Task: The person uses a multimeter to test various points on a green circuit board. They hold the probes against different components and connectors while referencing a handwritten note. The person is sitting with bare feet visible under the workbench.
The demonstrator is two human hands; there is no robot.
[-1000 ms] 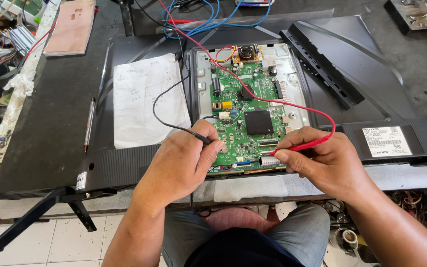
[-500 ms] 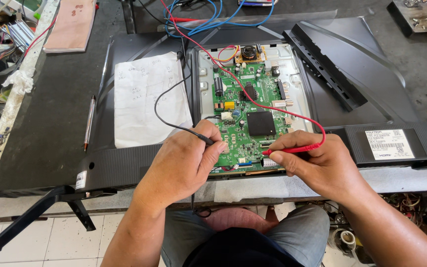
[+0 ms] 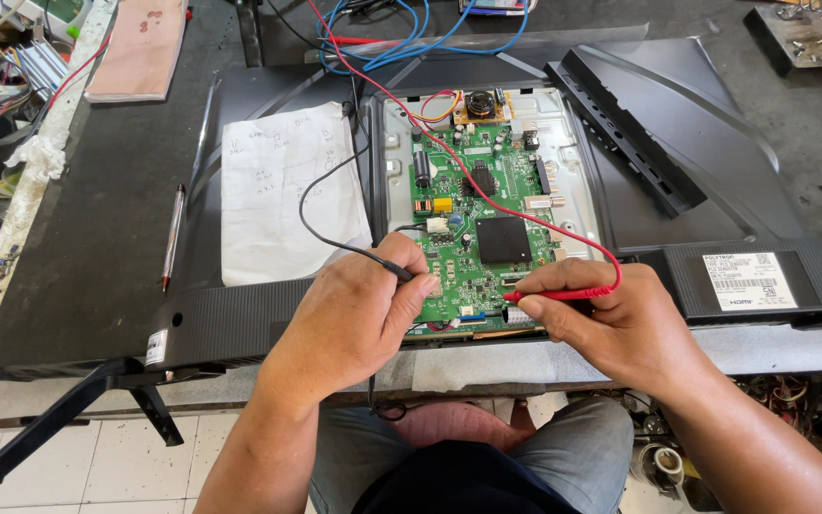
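Observation:
A green circuit board (image 3: 473, 205) sits in a metal tray inside the open back of a black flat-screen set (image 3: 97, 257). My left hand (image 3: 354, 314) pinches a black test probe (image 3: 394, 267), its tip touching the board's lower left. My right hand (image 3: 620, 319) grips a red test probe (image 3: 563, 294) laid almost flat, with its tip on the board's lower edge near a white connector. Red lead (image 3: 487, 190) and black lead (image 3: 321, 205) run across the board to the back of the bench.
A sheet of white paper with handwritten notes (image 3: 278, 190) lies left of the board, a pen (image 3: 172, 238) further left. A loose black cover piece (image 3: 630, 124) rests at right. Blue and red wires (image 3: 430, 38) tangle at the back. My knees are under the bench edge.
My right hand has slid the red probe left and lower along the board's bottom edge. My left hand and the black probe have barely moved.

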